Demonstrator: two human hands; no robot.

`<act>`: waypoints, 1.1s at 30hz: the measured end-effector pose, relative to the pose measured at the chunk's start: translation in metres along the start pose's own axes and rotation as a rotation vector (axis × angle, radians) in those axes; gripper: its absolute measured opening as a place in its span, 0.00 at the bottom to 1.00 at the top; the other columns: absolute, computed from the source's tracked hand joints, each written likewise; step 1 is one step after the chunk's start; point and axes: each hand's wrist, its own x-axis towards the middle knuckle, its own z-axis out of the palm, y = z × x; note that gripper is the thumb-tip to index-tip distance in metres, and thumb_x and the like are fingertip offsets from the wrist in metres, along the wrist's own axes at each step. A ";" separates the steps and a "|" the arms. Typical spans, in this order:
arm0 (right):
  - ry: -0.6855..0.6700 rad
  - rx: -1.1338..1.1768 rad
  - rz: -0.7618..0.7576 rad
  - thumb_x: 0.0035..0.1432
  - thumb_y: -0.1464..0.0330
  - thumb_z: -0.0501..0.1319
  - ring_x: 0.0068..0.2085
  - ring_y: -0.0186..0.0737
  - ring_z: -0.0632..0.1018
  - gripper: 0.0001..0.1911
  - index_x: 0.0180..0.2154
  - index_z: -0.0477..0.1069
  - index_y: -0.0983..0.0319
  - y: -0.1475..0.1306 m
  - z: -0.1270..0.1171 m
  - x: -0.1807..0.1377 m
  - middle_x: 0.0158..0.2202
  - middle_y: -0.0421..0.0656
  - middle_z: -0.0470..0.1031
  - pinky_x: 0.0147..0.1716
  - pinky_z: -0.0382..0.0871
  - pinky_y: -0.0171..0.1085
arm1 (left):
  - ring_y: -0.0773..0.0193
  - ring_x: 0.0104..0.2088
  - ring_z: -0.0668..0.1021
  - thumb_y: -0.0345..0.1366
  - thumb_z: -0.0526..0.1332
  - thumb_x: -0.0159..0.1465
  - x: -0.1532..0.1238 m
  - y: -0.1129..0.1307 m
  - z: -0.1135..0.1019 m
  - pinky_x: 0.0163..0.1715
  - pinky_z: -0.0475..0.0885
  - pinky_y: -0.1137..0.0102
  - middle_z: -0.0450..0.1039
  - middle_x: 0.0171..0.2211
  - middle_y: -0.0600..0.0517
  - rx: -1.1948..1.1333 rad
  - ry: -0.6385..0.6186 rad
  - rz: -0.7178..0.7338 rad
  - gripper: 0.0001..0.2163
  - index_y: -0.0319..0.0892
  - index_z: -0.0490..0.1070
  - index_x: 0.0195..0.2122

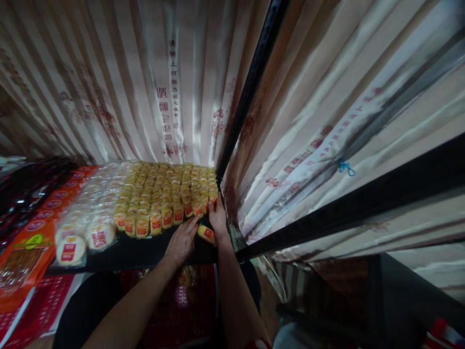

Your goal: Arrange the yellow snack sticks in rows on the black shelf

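Observation:
Many small yellow wrapped packs (156,221) with red labels stand in tight rows on a dark shelf (145,252). My left hand (184,238) lies at the front of the rows, its fingers stretched out and their tips touching the packs near the right end. At the right edge, my right hand (218,218) has its thumb and fingers about a yellow pack (213,198) in the end column; its fingertips are partly hidden. One loose yellow pack (207,234) lies tilted between my two hands, in front of the rows.
Left of the yellow packs are clear-wrapped round white items (70,250), then orange bags (27,254) and dark glossy packets (25,198). A black upright post (241,104) rises behind my right hand. Printed curtains (145,72) hang behind, and a black bar (348,201) crosses at right.

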 end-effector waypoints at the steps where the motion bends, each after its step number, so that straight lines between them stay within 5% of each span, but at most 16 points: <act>1: -0.012 0.001 0.015 0.59 0.60 0.49 0.62 0.42 0.58 0.31 0.60 0.53 0.67 0.000 -0.001 0.000 0.61 0.51 0.57 0.60 0.50 0.42 | 0.57 0.57 0.65 0.20 0.48 0.54 0.000 0.000 -0.001 0.54 0.65 0.60 0.56 0.61 0.47 0.005 0.003 0.005 0.22 0.37 0.67 0.49; 7: 0.000 0.061 0.089 0.62 0.58 0.42 0.64 0.39 0.53 0.31 0.61 0.51 0.68 0.001 -0.002 0.004 0.63 0.50 0.53 0.62 0.44 0.42 | 0.57 0.56 0.66 0.19 0.48 0.53 0.000 0.001 -0.002 0.53 0.66 0.60 0.57 0.61 0.47 0.014 0.022 0.014 0.23 0.37 0.66 0.49; 16: -0.027 0.050 0.090 0.61 0.61 0.44 0.61 0.40 0.59 0.29 0.60 0.54 0.68 -0.004 -0.001 0.005 0.61 0.51 0.58 0.60 0.50 0.40 | 0.56 0.56 0.66 0.19 0.48 0.54 0.000 0.001 -0.003 0.53 0.66 0.58 0.57 0.61 0.46 0.013 -0.003 0.007 0.23 0.36 0.67 0.50; 33: 0.172 -0.047 -0.091 0.59 0.63 0.49 0.58 0.42 0.64 0.26 0.57 0.58 0.67 -0.007 -0.005 -0.011 0.57 0.53 0.63 0.57 0.56 0.41 | 0.56 0.56 0.67 0.19 0.49 0.54 -0.003 -0.001 -0.001 0.54 0.66 0.60 0.60 0.59 0.44 0.059 0.029 0.029 0.23 0.35 0.67 0.50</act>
